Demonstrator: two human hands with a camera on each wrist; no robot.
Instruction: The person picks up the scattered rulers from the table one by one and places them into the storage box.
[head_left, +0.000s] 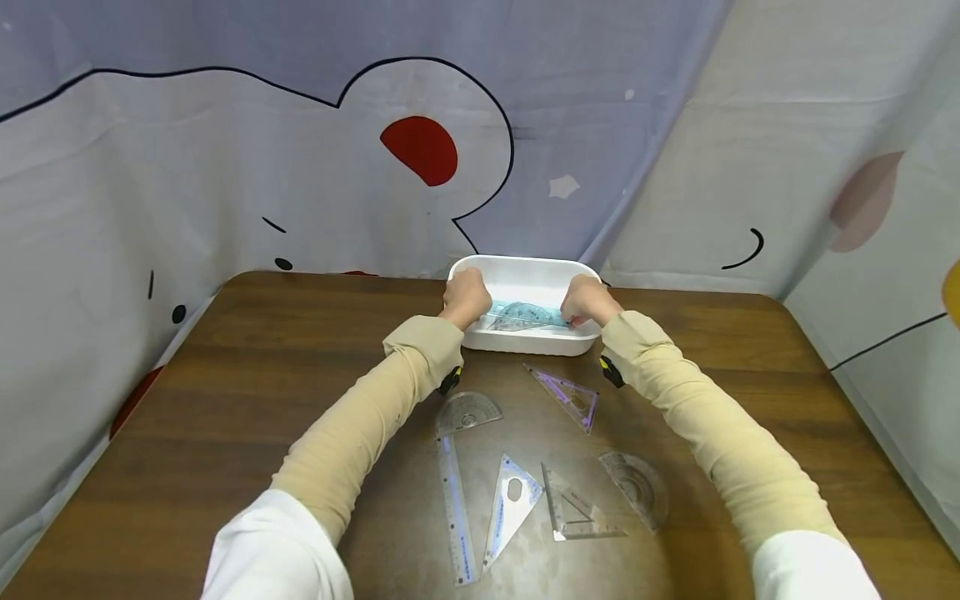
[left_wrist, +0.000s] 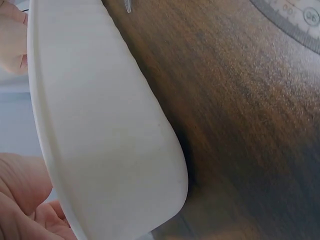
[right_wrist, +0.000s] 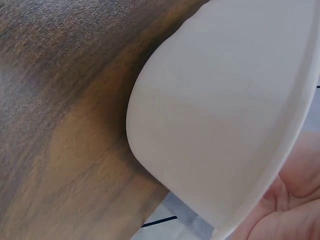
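Observation:
A white plastic tray stands at the far edge of the table, holding a teal see-through ruler set with a protractor shape showing. My left hand reaches over the tray's left end, fingers curled down at the set's left end. At the other end, my right hand pinches the set near the right wall. Both wrist views show the tray's outer wall; the thumb and fingers of the left hand and right hand pass behind the rim, so their tips are hidden.
Nearer on the wooden table lie a purple-edged set square, a clear protractor, a straight ruler, a blue-marked set square, a clear set square and another protractor. A printed curtain hangs behind.

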